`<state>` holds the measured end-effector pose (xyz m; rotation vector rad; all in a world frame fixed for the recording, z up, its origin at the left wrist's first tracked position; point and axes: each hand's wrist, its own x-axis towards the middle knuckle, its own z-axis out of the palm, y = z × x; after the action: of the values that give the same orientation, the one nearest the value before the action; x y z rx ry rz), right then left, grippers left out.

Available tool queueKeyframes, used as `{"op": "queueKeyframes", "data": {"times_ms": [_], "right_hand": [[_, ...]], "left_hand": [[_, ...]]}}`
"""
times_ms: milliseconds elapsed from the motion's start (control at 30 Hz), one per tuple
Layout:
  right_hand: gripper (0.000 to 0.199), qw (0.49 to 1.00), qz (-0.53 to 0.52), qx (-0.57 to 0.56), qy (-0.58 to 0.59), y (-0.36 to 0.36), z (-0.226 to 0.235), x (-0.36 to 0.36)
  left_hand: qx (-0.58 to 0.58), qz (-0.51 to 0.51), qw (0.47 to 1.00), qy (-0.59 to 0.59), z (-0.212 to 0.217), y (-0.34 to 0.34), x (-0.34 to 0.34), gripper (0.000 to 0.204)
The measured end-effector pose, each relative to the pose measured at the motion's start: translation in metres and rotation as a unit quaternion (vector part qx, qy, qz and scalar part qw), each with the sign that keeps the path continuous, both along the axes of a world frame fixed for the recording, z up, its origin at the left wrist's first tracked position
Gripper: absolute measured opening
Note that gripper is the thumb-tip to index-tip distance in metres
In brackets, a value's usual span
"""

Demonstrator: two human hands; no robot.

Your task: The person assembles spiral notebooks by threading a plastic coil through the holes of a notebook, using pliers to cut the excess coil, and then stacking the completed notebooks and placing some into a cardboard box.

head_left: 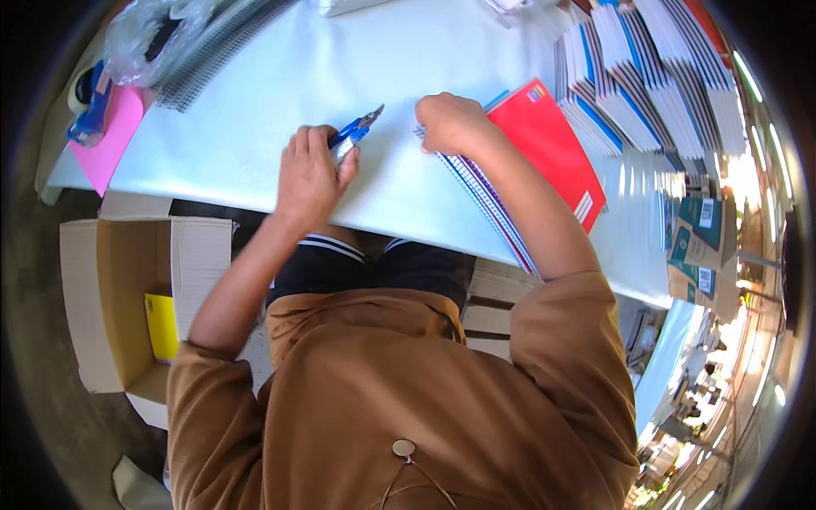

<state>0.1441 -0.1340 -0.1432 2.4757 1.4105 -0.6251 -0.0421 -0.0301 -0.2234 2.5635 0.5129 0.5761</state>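
My left hand (313, 174) is closed around blue-handled pliers (364, 125), their metal jaws pointing away to the upper right over the table. My right hand (453, 121) is closed at the far end of the wire spiral (483, 194) of a red-covered notebook (548, 140). A bit of coil shows beside the fingertips; the exact grip is hidden under the hand. The notebook lies aslant on the table, partly covered by my right forearm, with its spiral edge facing me. A gap separates the pliers from the notebook.
Stacks of notebooks (654, 72) stand at the right. Wire spirals (223, 55), a plastic bag (136, 51), a blue tape dispenser (95, 110) and a pink sheet (117, 140) lie far left on the pale table (280, 102). Below is a cardboard box (127, 280) holding a yellow notebook (161, 327).
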Motion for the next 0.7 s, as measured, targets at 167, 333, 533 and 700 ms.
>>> {"op": "queueKeyframes", "data": {"times_ms": [167,333,533,700], "right_hand": [[0.032,0.99,0.071,-0.008,0.126,0.013,-0.015,0.039],[0.029,0.964,-0.006,-0.031,0.263,0.021,-0.012,0.049],[0.027,0.98,-0.004,0.017,0.2,0.014,-0.016,0.041],[0.02,0.984,-0.007,0.027,0.176,0.013,-0.023,0.043]], "left_hand": [[-0.729,0.028,0.684,-0.024,0.027,-0.054,0.004,0.034],[-0.928,-0.013,0.371,0.032,0.023,-0.088,0.03,0.035],[-0.938,-0.042,0.337,0.069,0.018,-0.087,0.04,0.036],[-0.945,-0.031,0.319,0.06,0.018,-0.084,0.049,0.036]]}}
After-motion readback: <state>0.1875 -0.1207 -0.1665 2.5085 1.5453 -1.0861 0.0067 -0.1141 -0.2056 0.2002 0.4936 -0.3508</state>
